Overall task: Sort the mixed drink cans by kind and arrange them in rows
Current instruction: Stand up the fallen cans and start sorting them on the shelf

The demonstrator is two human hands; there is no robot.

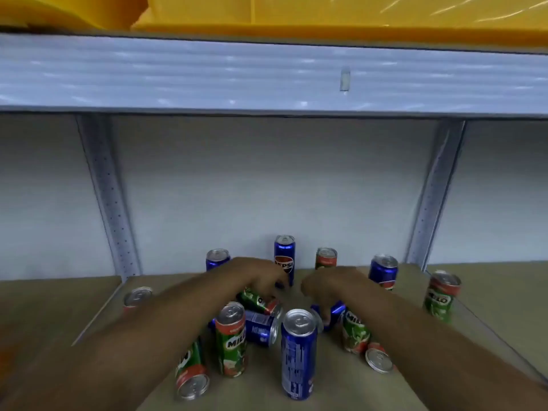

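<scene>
- Left hand point(261, 275): forearm reaching in from 7 o'clock, palm down, fingers curled onto a toppled Milo can point(258, 301).
- Right hand point(326, 287): reaching in from 5 o'clock, fingers bent onto a lying blue can point(335, 314); firmness of grip cannot be told.
- Mixed cans: scattered, unsorted; upright Pepsi can point(284, 256) at 12 o'clock.
- Surface: tan shelf point(341, 390), white back panel point(267, 179).

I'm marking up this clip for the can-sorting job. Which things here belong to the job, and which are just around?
Job:
blue Pepsi cans
green Milo cans
left hand
right hand
shelf

Just around:
yellow bins on the upper shelf
shelf uprights
</scene>
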